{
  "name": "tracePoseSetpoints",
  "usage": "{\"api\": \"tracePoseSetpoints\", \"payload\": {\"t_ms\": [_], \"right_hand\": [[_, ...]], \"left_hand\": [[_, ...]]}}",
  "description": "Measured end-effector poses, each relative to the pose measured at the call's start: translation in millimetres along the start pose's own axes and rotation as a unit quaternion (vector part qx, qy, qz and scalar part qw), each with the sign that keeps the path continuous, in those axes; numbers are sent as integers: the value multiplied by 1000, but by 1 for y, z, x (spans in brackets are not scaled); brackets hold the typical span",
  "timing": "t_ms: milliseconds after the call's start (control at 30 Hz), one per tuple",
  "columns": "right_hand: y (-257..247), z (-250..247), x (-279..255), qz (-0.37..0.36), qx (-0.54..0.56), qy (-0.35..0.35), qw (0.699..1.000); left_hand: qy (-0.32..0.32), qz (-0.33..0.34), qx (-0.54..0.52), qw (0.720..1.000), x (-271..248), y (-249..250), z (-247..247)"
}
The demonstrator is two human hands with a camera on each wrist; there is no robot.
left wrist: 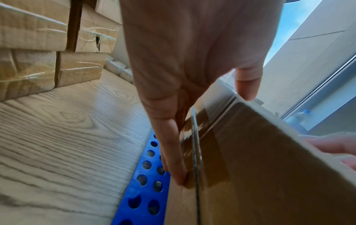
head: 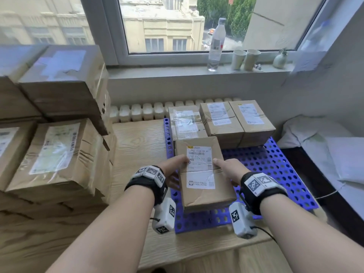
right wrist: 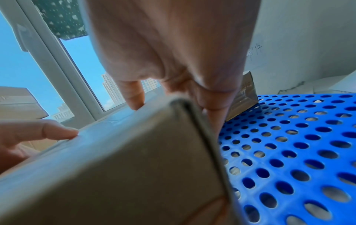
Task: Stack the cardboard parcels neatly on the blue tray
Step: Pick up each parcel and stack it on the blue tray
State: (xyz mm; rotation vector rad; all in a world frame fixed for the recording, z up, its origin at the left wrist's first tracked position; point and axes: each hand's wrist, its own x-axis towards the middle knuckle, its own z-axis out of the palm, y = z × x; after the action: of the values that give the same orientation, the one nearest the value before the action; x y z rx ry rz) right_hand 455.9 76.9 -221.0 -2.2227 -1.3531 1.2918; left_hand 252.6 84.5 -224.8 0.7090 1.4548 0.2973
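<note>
Gripping one parcel over the blue tray of three parcels: left hand, right hand.

The held parcel has a label with "1198" legible.

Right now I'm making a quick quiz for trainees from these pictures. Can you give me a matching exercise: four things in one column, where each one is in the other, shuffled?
Things:
1. held parcel
2. water bottle
3. large boxes
4. blue tray

Places:
A. on the windowsill
B. stacked at the left of the wooden table
C. between the left hand and the right hand
D. flat on the wooden table, under the parcels

Pairs: 1-C, 2-A, 3-B, 4-D
</note>
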Motion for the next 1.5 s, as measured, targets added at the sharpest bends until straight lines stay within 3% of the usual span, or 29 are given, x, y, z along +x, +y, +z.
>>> {"api": "tracePoseSetpoints", "payload": {"t_ms": [400, 1167, 1367, 1500], "right_hand": [[0, 20, 39, 12, -18, -39, 999], [2, 25, 58, -7, -52, -21, 998], [-16, 18, 42, -71, -141, 39, 987], [-38, 8, 18, -150, -239, 58, 958]], "left_hand": [[20, -44, 17, 999, 26, 0, -7], [60, 0, 62, 996, 43, 9, 4], [123, 20, 119, 985, 27, 18, 6], [205, 76, 240, 946, 3, 29, 2]]}}
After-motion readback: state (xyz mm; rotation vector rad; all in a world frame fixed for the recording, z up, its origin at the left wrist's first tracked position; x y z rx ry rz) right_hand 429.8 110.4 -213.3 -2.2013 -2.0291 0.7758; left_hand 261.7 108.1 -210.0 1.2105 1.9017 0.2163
